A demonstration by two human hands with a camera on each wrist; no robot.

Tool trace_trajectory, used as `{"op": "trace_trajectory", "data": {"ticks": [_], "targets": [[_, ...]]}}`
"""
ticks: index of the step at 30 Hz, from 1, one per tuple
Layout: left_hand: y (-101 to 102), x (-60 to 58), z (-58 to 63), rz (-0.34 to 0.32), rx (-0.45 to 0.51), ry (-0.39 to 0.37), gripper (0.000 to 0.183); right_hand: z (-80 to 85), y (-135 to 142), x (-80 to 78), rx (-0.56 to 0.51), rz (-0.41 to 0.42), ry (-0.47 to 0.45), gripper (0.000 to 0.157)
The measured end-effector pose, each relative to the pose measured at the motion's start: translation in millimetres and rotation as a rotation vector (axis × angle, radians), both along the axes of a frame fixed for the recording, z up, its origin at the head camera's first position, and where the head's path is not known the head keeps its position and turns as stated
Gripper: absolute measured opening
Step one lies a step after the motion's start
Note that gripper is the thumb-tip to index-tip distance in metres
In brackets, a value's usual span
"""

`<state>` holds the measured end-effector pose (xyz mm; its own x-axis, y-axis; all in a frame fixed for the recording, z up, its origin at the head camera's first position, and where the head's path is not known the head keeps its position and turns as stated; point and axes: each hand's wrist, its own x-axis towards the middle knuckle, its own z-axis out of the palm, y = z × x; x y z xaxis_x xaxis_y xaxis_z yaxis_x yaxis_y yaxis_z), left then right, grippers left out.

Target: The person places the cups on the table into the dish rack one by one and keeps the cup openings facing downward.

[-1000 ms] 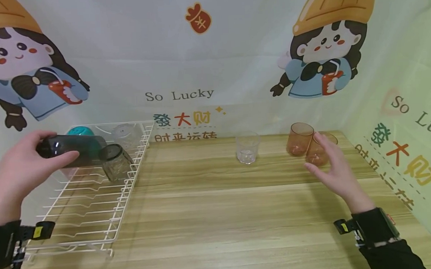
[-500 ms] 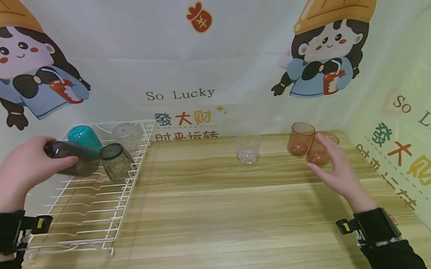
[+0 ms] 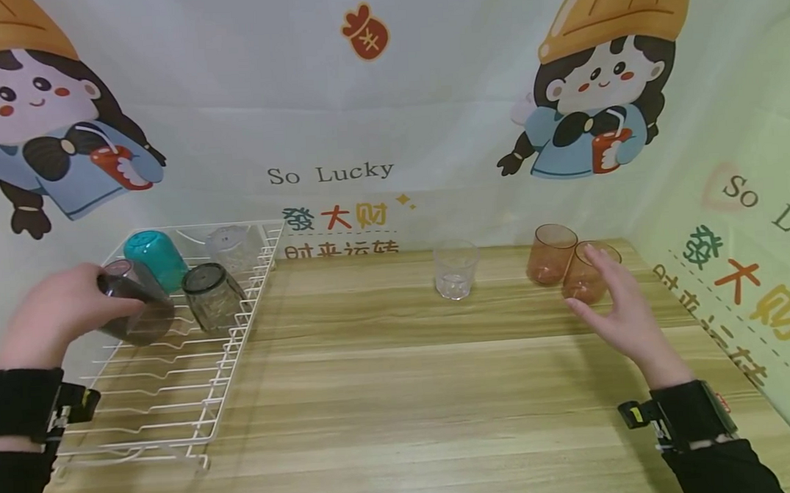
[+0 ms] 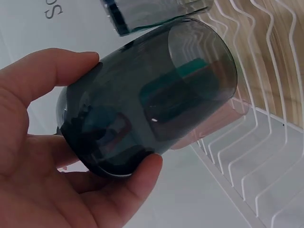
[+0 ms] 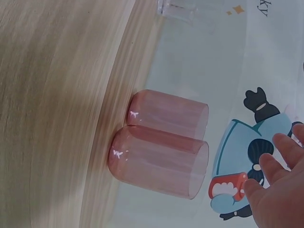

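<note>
My left hand (image 3: pixel 56 309) grips a dark smoky glass (image 3: pixel 139 309) near its base, thumb on one side. The glass tilts with its mouth downward over the white wire rack (image 3: pixel 167 425). In the left wrist view the smoky glass (image 4: pixel 147 99) has its open end toward the rack wires; whether its rim touches them I cannot tell. Behind it a pinkish glass (image 3: pixel 119 268) is mostly hidden. At the right my right hand (image 3: pixel 619 314) is spread beside two amber-pink tumblers, the front one (image 5: pixel 156 161) and the rear one (image 5: pixel 166 111), both upright, without gripping them.
A teal cup (image 3: pixel 153 257), a grey glass (image 3: pixel 208 291) and a clear glass (image 3: pixel 229 246) stand upside down on the rack. Another clear glass (image 3: pixel 456 273) is upright at the back of the wooden table (image 3: pixel 402 408). A printed cloth (image 3: pixel 429 112) hangs behind.
My left hand has brought the smoky glass down and toward me, tipping its mouth further downward. The teal cup has come into fuller view. My right hand has hardly moved.
</note>
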<state>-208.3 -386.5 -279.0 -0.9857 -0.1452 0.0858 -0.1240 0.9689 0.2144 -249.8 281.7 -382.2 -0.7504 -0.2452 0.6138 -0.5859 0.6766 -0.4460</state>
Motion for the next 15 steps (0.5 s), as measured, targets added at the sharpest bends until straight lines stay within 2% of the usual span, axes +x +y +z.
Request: {"op": "trace_trajectory", "data": {"ticks": [8,15], "targets": [[-4,-4.7,-6.7,0.018,0.001,-0.111,0.059,4.8,4,-3.7,0.01,0.01,0.0,0.076],[-9,-3.6,-12.4,0.037,0.013,-0.139,0.069,10.2,7,-7.0,0.036,-0.011,-0.026,0.076]]}}
